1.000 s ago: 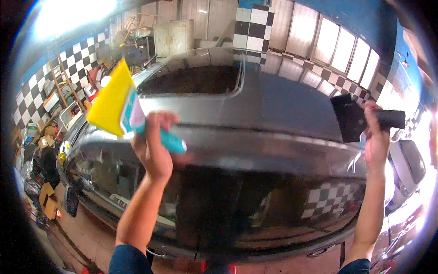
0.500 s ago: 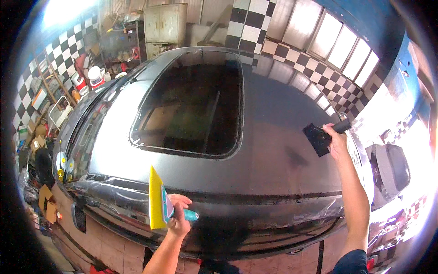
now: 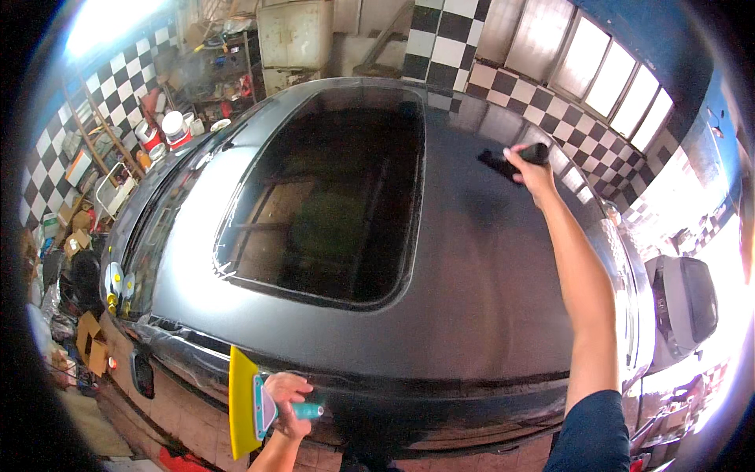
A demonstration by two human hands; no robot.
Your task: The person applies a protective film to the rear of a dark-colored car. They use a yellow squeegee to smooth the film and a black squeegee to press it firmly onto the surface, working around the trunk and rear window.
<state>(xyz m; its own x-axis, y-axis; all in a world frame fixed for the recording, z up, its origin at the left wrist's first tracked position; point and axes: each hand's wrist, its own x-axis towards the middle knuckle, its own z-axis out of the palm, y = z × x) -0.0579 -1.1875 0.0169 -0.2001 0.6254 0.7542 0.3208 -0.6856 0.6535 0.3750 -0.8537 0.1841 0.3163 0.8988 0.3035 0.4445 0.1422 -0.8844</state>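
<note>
My left hand grips a squeegee with a yellow blade and teal handle, held low by the near edge of a dark grey car roof. My right hand is closed on a black squeegee, its dark flat end at the far right part of the roof surface. A dark glass sunroof fills the middle of the roof, left of my right hand.
Shelves with clutter, buckets, a wooden ladder and cardboard boxes line the left side. A metal cabinet and checkered tiles stand behind the car. Another grey vehicle part or car shows at the right.
My right hand has reached forward and leftward across the roof with the black squeegee. My left hand has dropped toward the lower edge, the yellow squeegee still in it. The view now takes in more roof.
</note>
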